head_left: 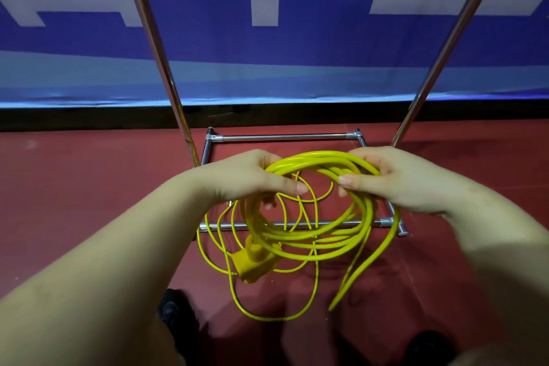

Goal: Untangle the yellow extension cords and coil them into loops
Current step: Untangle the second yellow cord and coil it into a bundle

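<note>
We have the thick yellow extension cord [312, 235] gathered into a coil of several turns, held up in the air over the red floor [74, 187] between both hands. Our left hand [246, 178] grips the coil's left side, fingers curled over the strands and thumb stretched along the near edge, so the turns stay bundled. Our right hand [395, 181] closes round the far right arc of the same coil, thumb laid across the top strands, likely to keep the loop round while more cord is fed in.

The cord's free end [365, 267] hangs loose from the right side, not yet wound in. A yellow plug block [252, 261] dangles under the coil's near left, its weight pulling the turns down there.

Below the coil a thinner yellow cord [237, 300] trails in slack loops toward the floor, near the chrome rack base [282, 137]; whether it is caught in the coil we cannot tell. Two chrome poles [160, 68] rise from the base against a blue banner [267, 47] at the far side.
</note>
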The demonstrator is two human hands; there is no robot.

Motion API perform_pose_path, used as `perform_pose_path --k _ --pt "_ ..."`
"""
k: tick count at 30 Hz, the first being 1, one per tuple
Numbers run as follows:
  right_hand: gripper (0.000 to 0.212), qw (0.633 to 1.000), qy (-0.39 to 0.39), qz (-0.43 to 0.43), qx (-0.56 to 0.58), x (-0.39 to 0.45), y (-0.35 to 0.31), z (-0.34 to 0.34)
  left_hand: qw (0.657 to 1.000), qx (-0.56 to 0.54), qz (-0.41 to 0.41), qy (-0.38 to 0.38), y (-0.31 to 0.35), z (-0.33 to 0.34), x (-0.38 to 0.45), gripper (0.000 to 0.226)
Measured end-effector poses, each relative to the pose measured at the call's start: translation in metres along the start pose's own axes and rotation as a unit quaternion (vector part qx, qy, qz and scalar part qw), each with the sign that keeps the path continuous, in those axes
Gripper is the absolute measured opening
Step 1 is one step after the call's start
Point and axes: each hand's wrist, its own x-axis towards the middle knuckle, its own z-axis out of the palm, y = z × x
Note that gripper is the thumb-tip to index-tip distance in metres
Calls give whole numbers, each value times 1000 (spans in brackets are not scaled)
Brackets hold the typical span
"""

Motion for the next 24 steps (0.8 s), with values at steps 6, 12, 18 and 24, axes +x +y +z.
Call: perform_pose_path --k 6,12,18,24 --pt "18 999 24 2 -25 3 9 -5 992 -106 -19 -65 3 0 3 31" --pt "39 992 113 7 48 7 17 -6 964 -228 3 -139 6 -3 1 34" --pt "19 982 167 91 1 12 29 -4 970 -236 0 -53 5 3 1 33" --pt "10 961 -14 276 -12 13 47 18 938 -331 17 96 5 -8 2 27"
